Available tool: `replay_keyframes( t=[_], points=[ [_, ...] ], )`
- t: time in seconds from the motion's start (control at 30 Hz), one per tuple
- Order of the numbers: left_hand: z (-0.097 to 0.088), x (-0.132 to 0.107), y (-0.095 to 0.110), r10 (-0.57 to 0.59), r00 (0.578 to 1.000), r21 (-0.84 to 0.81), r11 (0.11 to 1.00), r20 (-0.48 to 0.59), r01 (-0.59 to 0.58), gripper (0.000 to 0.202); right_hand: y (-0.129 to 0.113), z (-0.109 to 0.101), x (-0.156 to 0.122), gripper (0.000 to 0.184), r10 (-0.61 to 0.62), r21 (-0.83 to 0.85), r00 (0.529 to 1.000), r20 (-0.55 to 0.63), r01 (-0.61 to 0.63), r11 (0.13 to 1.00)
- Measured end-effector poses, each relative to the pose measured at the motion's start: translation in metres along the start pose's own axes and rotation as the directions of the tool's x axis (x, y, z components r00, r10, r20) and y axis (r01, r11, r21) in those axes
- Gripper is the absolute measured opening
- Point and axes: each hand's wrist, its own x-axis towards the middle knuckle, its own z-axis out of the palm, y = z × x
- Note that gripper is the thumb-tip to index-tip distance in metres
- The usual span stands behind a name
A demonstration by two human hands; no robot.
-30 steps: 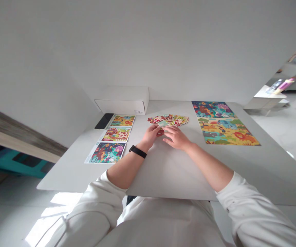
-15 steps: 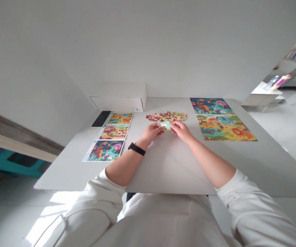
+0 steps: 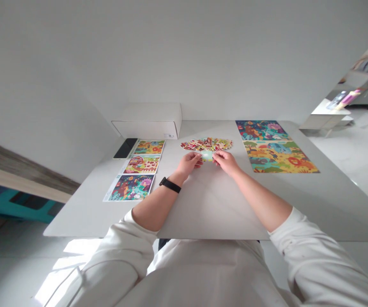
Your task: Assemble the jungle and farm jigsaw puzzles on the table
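Between my two hands is a pale green-blue puzzle piece (image 3: 207, 156), possibly two joined, held just above the table. My left hand (image 3: 189, 164) pinches its left edge, with a black band on that wrist. On the opposite edge, the fingers of my right hand (image 3: 225, 161) are closed in a pinch. Just beyond my fingertips lies a heap of loose puzzle pieces (image 3: 203, 143), mostly red, cream and green. The fingers partly cover the held piece, so its outline cannot be made out fully.
Three small picture sheets (image 3: 142, 163) lie in a column at the left, beside a black phone (image 3: 125, 148). A white box (image 3: 145, 123) stands against the wall. At the right, two larger pictures, jungle (image 3: 262, 130) and safari animals (image 3: 281, 157), lie on the grey table (image 3: 209, 209).
The held piece has tilted slightly and now shows flatter and wider between my fingers. My hands stay in nearly the same place, and the heap looks unchanged.
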Motion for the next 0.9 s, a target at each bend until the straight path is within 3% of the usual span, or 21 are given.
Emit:
replay_keyframes(
  t=[0.37, 0.43, 0.53, 0.7, 0.8, 0.9],
  points=[
    [-0.001, -0.002, 0.001, 0.087, 0.996, 0.103, 0.991, -0.032, -0.084, 0.031, -0.005, -0.008, -0.001, 0.032, 0.006, -0.23, 1.0, 0.026, 0.0, 0.973],
    [-0.002, -0.001, 0.002, 0.132, 0.989, 0.171, 0.978, -0.07, -0.119, 0.023, -0.006, -0.01, -0.002, 0.029, 0.0, -0.362, 1.0, 0.013, 0.005, 0.932],
    [-0.003, -0.003, 0.002, 0.255, 0.964, 0.359, 0.908, -0.07, -0.214, 0.01, -0.008, -0.014, -0.003, 0.024, -0.031, -0.602, 1.0, 0.005, 0.028, 0.798],
    [-0.001, -0.009, -0.001, 0.403, 0.898, 0.549, 0.717, 0.176, -0.43, 0.015, -0.009, -0.016, -0.004, 0.025, -0.011, -0.788, 1.0, 0.007, 0.012, 0.615],
    [0.001, -0.011, -0.003, 0.402, 0.855, 0.537, 0.666, 0.328, -0.519, 0.02, -0.009, -0.014, -0.004, 0.028, -0.006, -0.811, 1.0, 0.006, 0.009, 0.585],
    [0.003, -0.012, -0.006, 0.357, 0.849, 0.558, 0.641, 0.39, -0.526, 0.022, -0.011, -0.011, -0.006, 0.026, 0.012, -0.817, 1.0, -0.008, -0.013, 0.576]
  ],
)
